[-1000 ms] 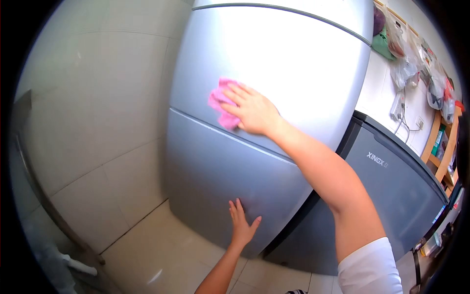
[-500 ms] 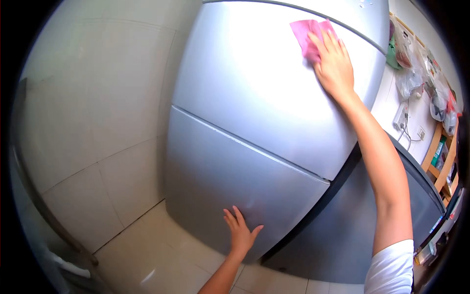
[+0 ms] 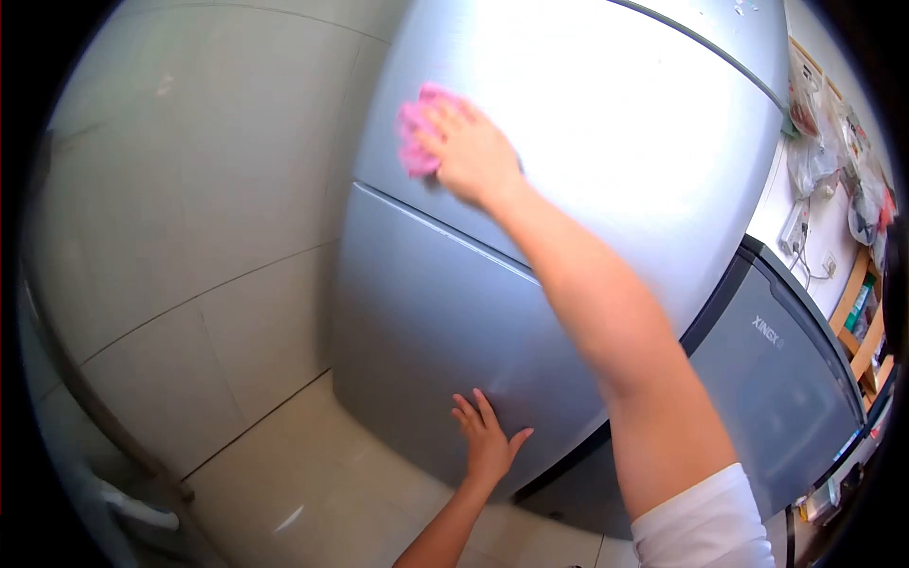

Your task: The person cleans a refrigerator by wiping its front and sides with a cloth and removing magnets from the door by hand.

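Note:
A pink cloth (image 3: 417,133) lies against the left part of the silver refrigerator's middle door (image 3: 587,161). My right hand (image 3: 473,151) presses it there, its fingers over the cloth and slightly blurred. Lower down, my left hand (image 3: 489,445) rests on the lower door (image 3: 436,312) with its fingers spread and nothing in it. The seam between the two doors runs below the cloth. Both doors are shut.
A dark grey appliance (image 3: 786,379) marked XINGX stands right of the refrigerator. Plastic bags (image 3: 819,151) hang on the wall above a power strip (image 3: 793,227). A wooden rack (image 3: 857,312) is at the far right. Tiled wall (image 3: 208,189) lies left.
My right hand and the cloth have gone from the left to the upper right of the middle door, then back to the left. My left hand stays on the lower door. The view has shifted slightly.

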`<state>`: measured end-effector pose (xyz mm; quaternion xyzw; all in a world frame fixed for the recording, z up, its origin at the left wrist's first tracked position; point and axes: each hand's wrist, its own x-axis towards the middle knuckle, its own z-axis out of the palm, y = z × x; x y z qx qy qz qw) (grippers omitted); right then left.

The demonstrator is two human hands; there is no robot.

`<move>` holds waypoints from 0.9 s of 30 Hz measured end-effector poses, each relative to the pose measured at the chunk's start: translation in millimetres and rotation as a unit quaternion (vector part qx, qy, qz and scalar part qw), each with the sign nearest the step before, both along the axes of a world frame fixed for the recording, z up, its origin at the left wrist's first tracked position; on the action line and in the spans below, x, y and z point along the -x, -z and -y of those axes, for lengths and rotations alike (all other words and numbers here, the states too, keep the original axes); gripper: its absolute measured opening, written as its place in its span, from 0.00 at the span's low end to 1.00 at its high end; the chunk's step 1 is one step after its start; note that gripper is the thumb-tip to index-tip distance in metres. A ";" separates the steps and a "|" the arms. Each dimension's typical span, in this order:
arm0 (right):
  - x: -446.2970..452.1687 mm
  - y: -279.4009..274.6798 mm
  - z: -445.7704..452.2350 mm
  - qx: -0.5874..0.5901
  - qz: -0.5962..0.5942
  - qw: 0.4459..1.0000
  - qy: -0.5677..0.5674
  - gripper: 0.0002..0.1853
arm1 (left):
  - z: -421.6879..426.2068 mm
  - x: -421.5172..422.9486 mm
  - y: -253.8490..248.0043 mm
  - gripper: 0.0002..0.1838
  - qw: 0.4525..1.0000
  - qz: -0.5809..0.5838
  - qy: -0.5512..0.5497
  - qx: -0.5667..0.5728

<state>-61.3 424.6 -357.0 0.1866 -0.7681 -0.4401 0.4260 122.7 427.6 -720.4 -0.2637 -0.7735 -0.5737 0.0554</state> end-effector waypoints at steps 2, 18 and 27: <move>-6.9 26.3 -7.3 -0.008 0.030 0.999 -0.026 0.23 | -1.4 3.1 2.3 0.65 1.000 -0.010 0.005 -0.005; -250.8 -102.2 -162.3 0.071 -0.170 0.983 -0.001 0.29 | 22.6 11.3 4.5 0.57 0.998 0.016 0.060 -0.018; -246.0 65.2 -137.9 0.125 0.008 0.991 -0.048 0.27 | 42.9 37.2 11.1 0.49 0.994 0.039 0.095 -0.048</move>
